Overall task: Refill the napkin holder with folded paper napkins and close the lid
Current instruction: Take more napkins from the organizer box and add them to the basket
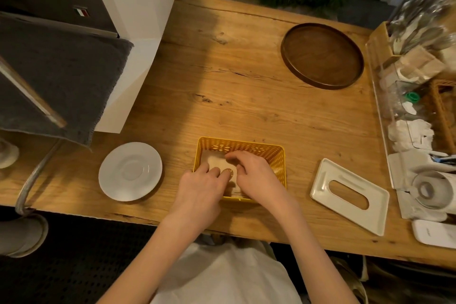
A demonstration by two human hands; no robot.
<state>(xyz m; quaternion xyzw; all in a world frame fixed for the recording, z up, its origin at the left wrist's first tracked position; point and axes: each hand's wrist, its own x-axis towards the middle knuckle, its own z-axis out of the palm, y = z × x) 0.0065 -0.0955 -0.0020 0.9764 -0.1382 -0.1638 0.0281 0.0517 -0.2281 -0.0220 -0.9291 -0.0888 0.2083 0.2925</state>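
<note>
The napkin holder stands on the table near its front edge, directly before me. The napkins lie inside the holder. My left hand and right hand both reach in over the near wall and rest on the napkins, side by side. The lid lies flat on the table to the right of the holder, apart from it. A saucer sits to the left of the holder. A round tray lies behind and to the right. A coffee machine occupies the far left, with a towel draped before it. An organiser runs along the right edge.
</note>
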